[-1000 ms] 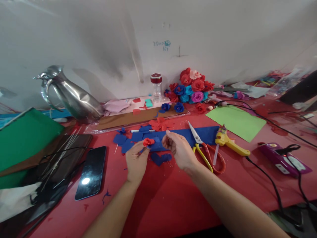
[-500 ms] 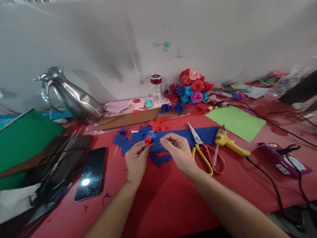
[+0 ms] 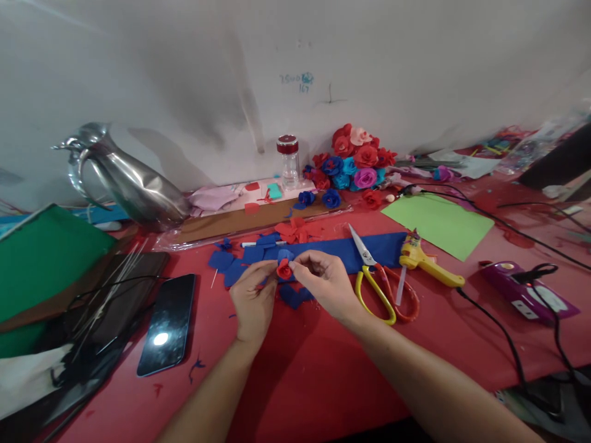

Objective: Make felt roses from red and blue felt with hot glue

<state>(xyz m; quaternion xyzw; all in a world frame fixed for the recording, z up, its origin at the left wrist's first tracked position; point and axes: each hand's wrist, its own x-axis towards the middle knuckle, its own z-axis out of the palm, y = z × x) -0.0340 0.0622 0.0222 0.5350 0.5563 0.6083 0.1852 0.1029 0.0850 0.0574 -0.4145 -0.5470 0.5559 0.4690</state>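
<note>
Between my two hands is a small paper flower (image 3: 284,268), red in the middle with a blue petal behind it. My left hand (image 3: 255,296) pinches it from the left side. The fingertips of my right hand (image 3: 325,280) are closed against its right edge. Below the flower, blue paper petals (image 3: 290,296) lie on the red table. Cut blue paper pieces (image 3: 221,261) and a long blue paper strip (image 3: 341,252) spread behind my hands. Open-bladed scissors (image 3: 372,271) with yellow and red handles rest to the right, beside a yellow glue gun (image 3: 427,261).
At the left lie a phone (image 3: 167,326) and a green sheet (image 3: 50,264). A metal jug (image 3: 133,178) and a glass jar (image 3: 290,166) stand at the back, near a bunch of paper roses (image 3: 355,157). A purple power strip (image 3: 526,289) with black cables sits at the right.
My right hand has come left to touch the flower, where a gap was before. The flower has turned, its blue petal now behind the red centre. The view has shifted slightly.
</note>
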